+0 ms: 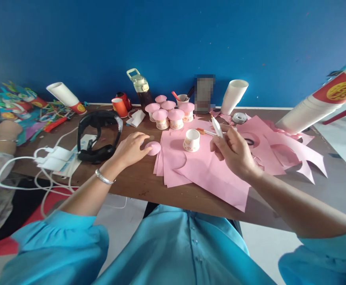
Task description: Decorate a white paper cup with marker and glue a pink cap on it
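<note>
My right hand (235, 152) is closed round a slim white glue bottle (216, 127), its narrow tip pointing up and away from me. Just left of it, a small patterned paper cup (191, 140) stands upright on the pink paper sheets (208, 178). My left hand (133, 148) lies low over the brown table with its fingers stretched out. Its thumb reaches the edge of a small pink paper cone (153, 148) on the tabletop. Behind, several patterned cups (176, 120) wear pink cone tops.
At left are a black headset (98, 136), a white charger (54, 158) with cables and a co-worker's hand (8, 130). A bottle (143, 89), an orange cup (120, 107) and white cup stacks (234, 97) stand behind. Tape (239, 117) and cut pink scraps (297, 152) lie right.
</note>
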Motion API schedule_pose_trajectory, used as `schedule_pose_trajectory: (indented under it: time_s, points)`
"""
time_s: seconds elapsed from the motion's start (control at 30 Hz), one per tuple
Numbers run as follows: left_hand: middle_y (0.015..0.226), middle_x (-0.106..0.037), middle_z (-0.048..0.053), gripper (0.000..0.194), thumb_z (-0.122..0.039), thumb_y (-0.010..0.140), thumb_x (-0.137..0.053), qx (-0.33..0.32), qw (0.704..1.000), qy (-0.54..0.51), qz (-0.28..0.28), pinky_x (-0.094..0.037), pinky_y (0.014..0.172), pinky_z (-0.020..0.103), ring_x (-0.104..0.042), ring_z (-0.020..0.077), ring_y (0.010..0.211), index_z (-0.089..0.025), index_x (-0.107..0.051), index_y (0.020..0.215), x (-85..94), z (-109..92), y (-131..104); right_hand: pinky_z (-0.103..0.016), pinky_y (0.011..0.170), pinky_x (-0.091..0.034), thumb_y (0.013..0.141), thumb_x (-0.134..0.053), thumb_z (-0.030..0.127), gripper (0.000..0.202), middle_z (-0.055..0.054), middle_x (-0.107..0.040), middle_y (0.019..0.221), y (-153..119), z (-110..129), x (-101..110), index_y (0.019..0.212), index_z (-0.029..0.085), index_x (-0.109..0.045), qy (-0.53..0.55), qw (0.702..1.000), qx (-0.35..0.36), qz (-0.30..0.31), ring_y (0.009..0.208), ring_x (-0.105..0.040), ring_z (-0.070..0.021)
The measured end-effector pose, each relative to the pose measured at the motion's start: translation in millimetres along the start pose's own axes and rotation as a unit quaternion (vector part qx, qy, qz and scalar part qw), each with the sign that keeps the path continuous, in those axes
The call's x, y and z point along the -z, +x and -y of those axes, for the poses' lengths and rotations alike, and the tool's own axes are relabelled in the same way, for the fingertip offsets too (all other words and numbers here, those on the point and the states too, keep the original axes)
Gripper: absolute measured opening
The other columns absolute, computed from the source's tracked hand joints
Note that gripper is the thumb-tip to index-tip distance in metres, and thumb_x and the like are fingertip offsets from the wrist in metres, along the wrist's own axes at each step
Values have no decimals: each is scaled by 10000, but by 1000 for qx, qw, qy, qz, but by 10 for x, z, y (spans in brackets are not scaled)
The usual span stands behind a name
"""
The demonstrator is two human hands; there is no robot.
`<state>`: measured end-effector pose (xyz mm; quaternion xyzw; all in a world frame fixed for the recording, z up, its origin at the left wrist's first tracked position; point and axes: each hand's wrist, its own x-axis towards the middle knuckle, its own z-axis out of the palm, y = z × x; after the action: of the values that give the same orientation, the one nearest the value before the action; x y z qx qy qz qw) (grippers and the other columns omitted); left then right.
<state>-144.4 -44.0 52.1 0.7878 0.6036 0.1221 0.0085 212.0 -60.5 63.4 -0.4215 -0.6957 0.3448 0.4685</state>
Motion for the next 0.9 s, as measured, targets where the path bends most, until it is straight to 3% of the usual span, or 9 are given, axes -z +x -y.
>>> schedule_pose_trajectory:
  time_s: [0.13,0.2,0.27,0.4,0.57,0.7,0.9]
  points:
    - [1360,-746,124,384,-366,971,-612,-15,999,-30,-17,-575,1124,511,-705,338,1282,-192,-734,1291,-23,24,-8,-307,579,-396,1060,-539,470,297,14,-571,733,113,-249,91,928,229,-649,-108,992,-9,-65,606,-494,-136]
    - [1338,-753,127,356,-358,982,-600,-31,999,-30,-34,-577,1110,508,-707,342,1274,-194,-745,1262,-56,-16,5,-333,687,-455,1030,-546,441,298,-34,-614,857,233,-359,157,854,224,-651,-171,979,-6,-110,766,-585,-180]
    - [1299,-765,128,334,-366,974,-628,-45,997,-27,-48,-592,1072,494,-729,341,1224,-191,-757,1227,-93,-69,41,-338,743,-473,1025,-515,408,312,-75,-646,964,351,-441,212,825,213,-655,-250,959,-54,-124,877,-629,-211]
    - [1238,-773,104,290,-314,943,-671,-59,996,-42,-61,-636,911,414,-776,292,1059,-212,-780,1191,-152,-174,199,-320,690,-451,1027,-506,372,289,-63,-683,833,512,-555,209,863,202,-674,-326,936,-123,-60,773,-637,-222]
    - [1175,-781,88,259,-277,950,-655,-119,985,-93,-85,-635,861,376,-767,226,907,-216,-787,1166,-184,-350,521,-342,761,-465,1036,-435,216,283,-142,-778,1049,690,-653,-45,1192,181,-669,-384,910,-155,-7,922,-703,-291]
    - [1031,-803,77,192,-269,963,-648,-141,968,-174,-115,-631,798,331,-745,188,814,-196,-802,1051,-252,-534,799,-368,860,-495,1025,-621,381,233,-170,-794,1110,853,-703,-256,1087,178,-716,-408,897,-164,55,1008,-726,-318]
    - [1043,-854,81,129,-275,927,-703,-100,944,-304,-87,-635,838,357,-774,211,874,-198,-803,953,-411,-724,1094,-360,832,-496,998,-661,326,182,-163,-794,998,905,-772,-245,979,159,-729,-390,904,-166,49,944,-731,-298]
